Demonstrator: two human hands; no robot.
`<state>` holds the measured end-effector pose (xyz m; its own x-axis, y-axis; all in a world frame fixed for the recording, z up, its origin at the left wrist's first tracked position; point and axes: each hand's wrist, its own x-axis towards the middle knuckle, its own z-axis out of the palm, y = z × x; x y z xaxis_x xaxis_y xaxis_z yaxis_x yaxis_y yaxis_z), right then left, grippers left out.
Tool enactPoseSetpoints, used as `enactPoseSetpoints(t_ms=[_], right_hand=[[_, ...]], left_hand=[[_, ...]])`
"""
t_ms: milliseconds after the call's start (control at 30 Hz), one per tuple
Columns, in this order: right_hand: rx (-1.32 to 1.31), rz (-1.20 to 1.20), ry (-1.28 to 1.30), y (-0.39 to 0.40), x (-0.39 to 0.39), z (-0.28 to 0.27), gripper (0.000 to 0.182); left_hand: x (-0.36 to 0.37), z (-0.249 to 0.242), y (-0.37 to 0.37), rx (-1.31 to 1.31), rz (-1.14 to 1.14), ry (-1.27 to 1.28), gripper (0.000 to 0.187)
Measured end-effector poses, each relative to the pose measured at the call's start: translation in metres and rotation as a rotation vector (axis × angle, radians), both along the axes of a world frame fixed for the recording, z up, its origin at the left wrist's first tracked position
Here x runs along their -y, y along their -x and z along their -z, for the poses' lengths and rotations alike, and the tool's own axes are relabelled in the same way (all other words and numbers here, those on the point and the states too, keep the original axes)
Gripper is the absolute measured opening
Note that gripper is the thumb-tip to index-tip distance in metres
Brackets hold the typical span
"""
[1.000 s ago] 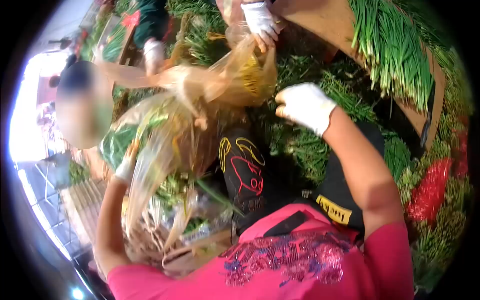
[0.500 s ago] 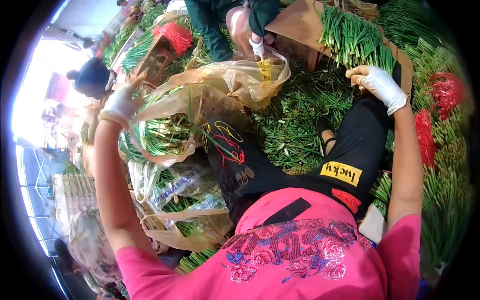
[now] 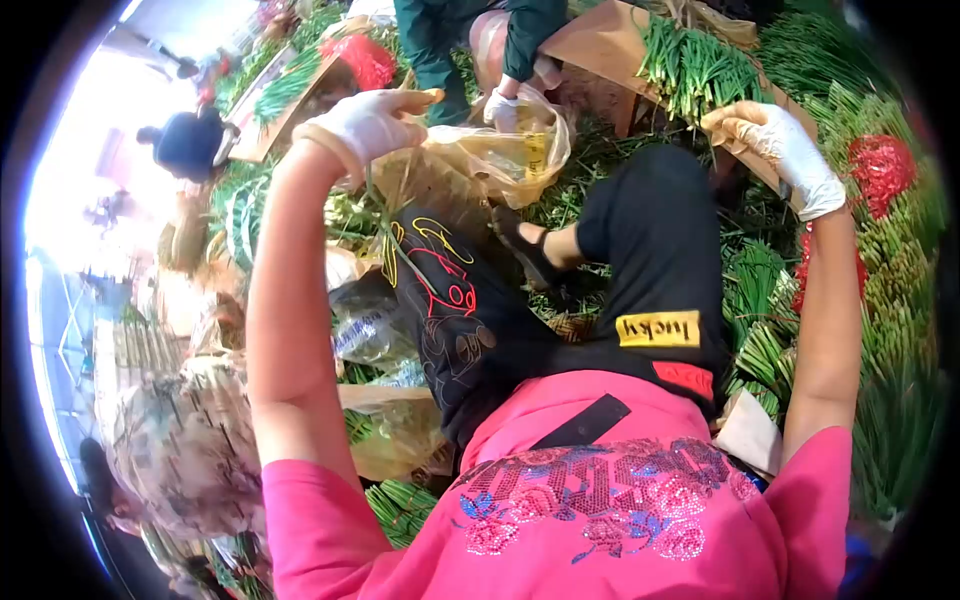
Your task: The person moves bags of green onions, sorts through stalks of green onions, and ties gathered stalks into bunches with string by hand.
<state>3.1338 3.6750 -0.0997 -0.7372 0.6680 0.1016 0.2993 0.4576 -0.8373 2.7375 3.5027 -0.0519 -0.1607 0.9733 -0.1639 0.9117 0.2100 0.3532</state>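
Note:
My left hand, in a white glove with stained fingertips, is raised at the left with its fingers stretched out and nothing seen in them. Below it, a pale plastic bag lies on the ground, and a loose green stalk crosses my left trouser leg. My right hand, also gloved, hovers at the near edge of a brown board. Its fingers are loosely bent and apart, with nothing seen between them. Just beyond them, thin leafy green stalks lie bunched on the board.
Opposite me, a person's gloved hand is at the bag. Tied green bundles and red netting lie to my right. Cut greens cover the ground around my sandalled foot. Another person is at the far left.
My left hand has moved right and up, away from the bag's opening. My right hand has shifted slightly right. My right leg has drawn inward, uncovering bundles beside it.

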Motion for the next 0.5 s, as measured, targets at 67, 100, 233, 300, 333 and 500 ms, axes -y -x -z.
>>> enactPoseSetpoints(t_ms=[67, 100, 233, 300, 333, 500], right_hand=[[0.180, -0.036, -0.024, 0.018, 0.002, 0.003, 0.025], [0.297, -0.039, 0.014, 0.031, 0.002, 0.007, 0.024], [0.360, -0.201, 0.097, 0.075, 0.008, 0.032, 0.023], [0.318, -0.267, 0.081, 0.089, 0.013, 0.036, 0.023], [0.297, -0.270, 0.057, 0.091, 0.013, 0.036, 0.023], [0.140, -0.204, 0.117, 0.071, -0.011, 0.046, 0.026]], left_hand=[[0.004, 0.013, -0.001, -0.057, 0.038, -0.035, 0.045], [0.008, 0.020, -0.002, -0.056, 0.049, -0.068, 0.043], [0.024, 0.043, -0.012, 0.024, -0.022, -0.122, 0.037], [0.038, 0.048, -0.013, 0.042, -0.015, -0.130, 0.039], [0.046, 0.049, -0.013, 0.038, -0.039, -0.125, 0.040], [0.081, 0.042, 0.003, 0.116, -0.089, -0.159, 0.042]])
